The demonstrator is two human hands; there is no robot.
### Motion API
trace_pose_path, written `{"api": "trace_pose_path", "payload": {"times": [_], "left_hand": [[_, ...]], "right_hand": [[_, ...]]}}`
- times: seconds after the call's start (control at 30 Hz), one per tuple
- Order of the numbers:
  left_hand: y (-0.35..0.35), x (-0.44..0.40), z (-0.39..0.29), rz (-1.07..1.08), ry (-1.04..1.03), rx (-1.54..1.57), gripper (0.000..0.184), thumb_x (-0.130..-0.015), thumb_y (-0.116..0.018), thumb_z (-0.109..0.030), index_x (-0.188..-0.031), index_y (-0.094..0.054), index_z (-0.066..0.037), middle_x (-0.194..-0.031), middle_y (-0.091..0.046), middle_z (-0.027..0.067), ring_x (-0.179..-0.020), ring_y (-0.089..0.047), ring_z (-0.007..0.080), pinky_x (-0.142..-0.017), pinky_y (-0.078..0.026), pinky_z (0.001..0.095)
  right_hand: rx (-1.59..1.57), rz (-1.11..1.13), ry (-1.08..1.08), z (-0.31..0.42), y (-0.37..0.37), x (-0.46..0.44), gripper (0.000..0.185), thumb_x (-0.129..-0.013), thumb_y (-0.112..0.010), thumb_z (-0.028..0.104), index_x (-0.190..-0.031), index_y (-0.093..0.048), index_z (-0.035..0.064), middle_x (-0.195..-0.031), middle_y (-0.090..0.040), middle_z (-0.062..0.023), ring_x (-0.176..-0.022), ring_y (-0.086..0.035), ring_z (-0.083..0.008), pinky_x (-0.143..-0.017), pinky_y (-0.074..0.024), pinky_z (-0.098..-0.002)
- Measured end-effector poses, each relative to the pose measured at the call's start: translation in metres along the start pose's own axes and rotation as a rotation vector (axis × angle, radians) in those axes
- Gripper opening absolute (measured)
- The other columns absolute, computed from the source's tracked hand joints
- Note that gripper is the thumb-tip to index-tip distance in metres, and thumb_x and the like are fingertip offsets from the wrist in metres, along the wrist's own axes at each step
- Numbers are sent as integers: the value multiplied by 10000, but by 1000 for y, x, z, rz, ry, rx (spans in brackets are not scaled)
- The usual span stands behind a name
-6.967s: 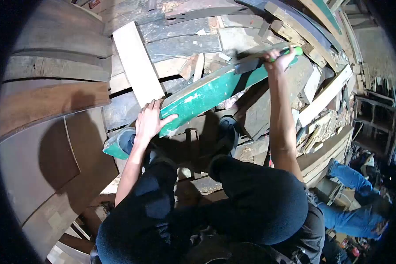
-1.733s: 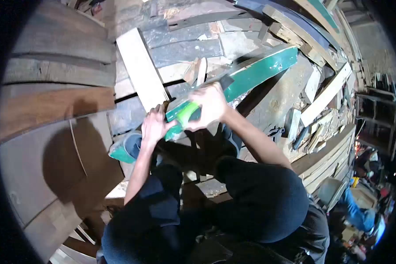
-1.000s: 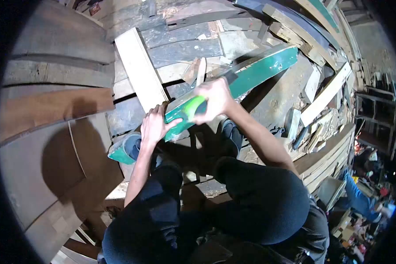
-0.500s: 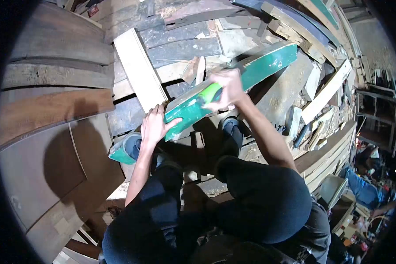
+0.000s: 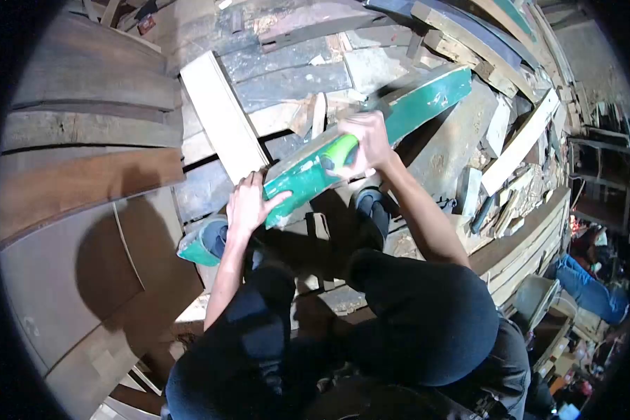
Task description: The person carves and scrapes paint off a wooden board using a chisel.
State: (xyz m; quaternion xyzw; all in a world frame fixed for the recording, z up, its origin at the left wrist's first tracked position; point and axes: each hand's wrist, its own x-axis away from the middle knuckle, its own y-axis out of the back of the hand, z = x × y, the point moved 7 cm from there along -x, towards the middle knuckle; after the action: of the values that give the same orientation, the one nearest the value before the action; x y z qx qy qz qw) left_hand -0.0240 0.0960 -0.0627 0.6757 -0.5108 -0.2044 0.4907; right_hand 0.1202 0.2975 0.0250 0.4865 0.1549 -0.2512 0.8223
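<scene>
A long wooden board with chipped green paint [image 5: 430, 101] lies slanted in front of me, rising to the right. My left hand [image 5: 245, 208] grips its near left end, with the thumb on the green face and the fingers over the upper edge. Partway along the board, my right hand [image 5: 366, 140] is wrapped round the lime-green handle of a tool [image 5: 341, 152]. The handle's dark butt end points left. Beyond my fist the rest of the tool is smeared by motion and partly hidden, so I cannot tell its kind.
A pale plank [image 5: 222, 115] lies to the left of the board. Brown boards [image 5: 91, 182] cover the left side. Scrap wood [image 5: 514, 199] and a long light strip [image 5: 521, 143] lie on the right. My shod feet [image 5: 372, 204] stand beneath the board.
My right hand and the green-handled tool have shifted slightly right along the board. My left hand stays on the board's end. The view has moved a little.
</scene>
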Motion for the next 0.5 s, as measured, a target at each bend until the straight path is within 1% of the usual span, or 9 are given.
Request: {"api": "trace_pose_path", "payload": {"times": [0.1, 0.13, 0.17, 0.23, 0.27, 0.33, 0.37, 0.4, 0.5], "left_hand": [[-2, -5, -1, 27, -2, 25, 848, -777, -713, -672, -1209, -612, 50, -1041, -678, 241, -971, -679, 424, -836, -558, 511], [0, -5, -1, -13, -33, 26, 850, -776, -710, -676, -1210, -613, 48, -1044, -678, 242, -973, -679, 423, -840, -558, 509], [-1, -4, 1, -46, -51, 31, 853, -775, -708, -680, -1211, -614, 47, -1047, -678, 243, -976, -679, 422, -844, -558, 508], [-6, -3, 4, 3, -10, 30, 853, -777, -707, -680, -1209, -617, 49, -1052, -676, 249, -991, -677, 420, -852, -557, 503], [-6, -3, 4, 2, -11, 29, 852, -778, -707, -680, -1208, -618, 51, -1052, -676, 252, -994, -677, 419, -852, -558, 501], [-7, -4, 6, -53, -68, 23, 848, -782, -704, -680, -1200, -622, 54, -1049, -675, 261, -997, -677, 421, -849, -559, 499], [-7, -3, 5, -38, -56, 29, 846, -784, -703, -680, -1199, -623, 53, -1049, -676, 261, -996, -677, 421, -849, -559, 499], [-6, -3, 4, -25, -44, 34, 844, -786, -701, -680, -1199, -623, 52, -1049, -677, 261, -996, -677, 421, -848, -559, 499], [-2, -5, 0, -6, -30, 39, 854, -783, -707, -682, -1218, -615, 47, -1061, -679, 259, -1002, -677, 421, -852, -558, 502]], "right_hand": [[-104, 31, 39, 14, -7, -3, 532, -499, -824, 495, -696, -568, 72, -609, -530, -86, -520, -568, -282, -501, -436, -367], [-190, -40, 98, 18, -2, -6, 566, -493, -798, 538, -710, -565, 70, -605, -497, -84, -509, -536, -290, -487, -411, -378], [-200, -20, 46, 12, 7, -4, 544, -508, -823, 498, -744, -638, 43, -621, -574, -106, -534, -602, -283, -516, -466, -361], [-439, -153, -44, -21, 37, 1, 585, -584, -788, 572, -768, -633, 39, -621, -579, -87, -530, -597, -250, -519, -460, -346], [-584, -436, -162, -49, 53, 13, 628, -627, -730, 649, -767, -625, 46, -620, -579, -81, -517, -567, -231, -504, -436, -336], [-1001, -720, -316, -90, 84, 27, 785, -720, -509, 855, -742, -590, 74, -585, -536, -69, -465, -442, -189, -450, -341, -313], [-981, -823, -380, -106, 106, 33, 820, -730, -423, 893, -688, -526, 80, -532, -447, -50, -433, -352, -176, -431, -277, -308], [-963, -985, -548, -104, 124, 34, 825, -744, -395, 909, -658, -468, 91, -506, -385, -25, -414, -315, -172, -412, -268, -315], [-1189, -1026, -612, -152, 149, 55, 882, -756, -237, 951, -608, -382, 94, -476, -314, -3, -393, -262, -170, -409, -230, -320]]}}
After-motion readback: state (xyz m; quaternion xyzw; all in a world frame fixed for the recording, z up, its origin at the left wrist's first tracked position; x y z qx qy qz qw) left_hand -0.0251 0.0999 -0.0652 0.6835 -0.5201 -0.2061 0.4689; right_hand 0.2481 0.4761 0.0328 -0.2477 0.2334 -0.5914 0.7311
